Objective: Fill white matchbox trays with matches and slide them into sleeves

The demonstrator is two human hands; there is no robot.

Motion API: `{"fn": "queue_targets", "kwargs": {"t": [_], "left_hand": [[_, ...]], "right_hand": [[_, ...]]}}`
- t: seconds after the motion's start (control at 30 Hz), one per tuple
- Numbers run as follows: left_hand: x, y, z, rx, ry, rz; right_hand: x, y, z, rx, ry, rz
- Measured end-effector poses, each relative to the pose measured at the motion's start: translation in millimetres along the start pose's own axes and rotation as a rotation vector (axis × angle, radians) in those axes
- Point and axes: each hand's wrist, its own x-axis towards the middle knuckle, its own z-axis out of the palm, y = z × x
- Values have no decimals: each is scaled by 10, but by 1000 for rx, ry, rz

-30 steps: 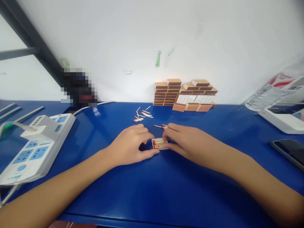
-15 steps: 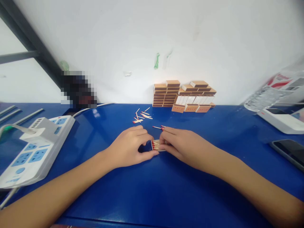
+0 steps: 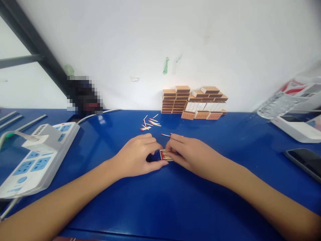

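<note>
On the blue table lies a small matchbox tray (image 3: 163,156) filled with red-tipped matches. My left hand (image 3: 140,155) grips the tray's left end between thumb and index finger. My right hand (image 3: 187,150) is over the tray's right part, its fingers pinched together at the matches; whether a match is between them is hidden. Just beyond my right fingers lie a few loose matches (image 3: 165,135), partly covered by that hand. A scattered group of matches (image 3: 147,124) rests farther back, left of centre.
Stacked matchboxes (image 3: 175,100) stand against the wall, with more boxes (image 3: 208,105) beside them. A white power strip (image 3: 37,160) with a cable is at left. To the right are a plastic bottle (image 3: 281,98), a white device (image 3: 298,129) and a phone (image 3: 304,160).
My right fingers have shifted slightly left over the tray, covering more of the matches. My left hand has hardly moved, and it keeps its grip on the tray.
</note>
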Motion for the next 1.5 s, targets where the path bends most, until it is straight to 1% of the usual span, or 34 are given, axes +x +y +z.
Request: {"fn": "queue_targets", "kwargs": {"t": [0.27, 0.4, 0.47, 0.63, 0.73, 0.87, 1.03, 1.1, 1.13, 1.2, 1.27, 1.3, 1.37, 1.43, 1.5], "left_hand": [[2, 9, -11, 18, -10, -1], [2, 9, -12, 12, -24, -5], [3, 4, -12, 12, -26, -12], [7, 10, -16, -2, -7, -16], [9, 16, -18, -7, -8, -16], [9, 10, -18, 1, -8, -16], [4, 9, -22, -13, -5, -19], [2, 12, -21, -13, -10, -20], [2, 14, -20, -13, -13, -19], [1, 14, -18, -15, -13, -15], [1, 10, -20, -21, -8, -13], [1, 8, -21, -23, -3, -13], [1, 3, -23, -23, 5, -12], [-1, 2, -21, -25, 8, -10], [-6, 2, -15, -26, 6, -10]], "right_hand": [[-25, -6, -52, -66, 1, -21], [-11, 23, -36, -210, 9, -45], [-11, 36, -38, -239, -7, -53], [-45, 44, -106, -130, -34, 7], [-60, 48, -132, -80, -49, 19], [-52, 68, -126, -25, -47, 40], [-48, 57, -101, -31, -71, 61], [-47, 54, -92, -13, -49, 57], [-44, 64, -90, 4, -18, 59], [-35, 123, -92, 28, 93, 102], [-25, 230, -100, 7, 210, 189], [-23, 294, -106, -13, 239, 236], [-25, 416, -114, -30, 219, 305], [-31, 502, -114, 4, 154, 323], [-31, 542, -100, 46, 118, 320]]}}
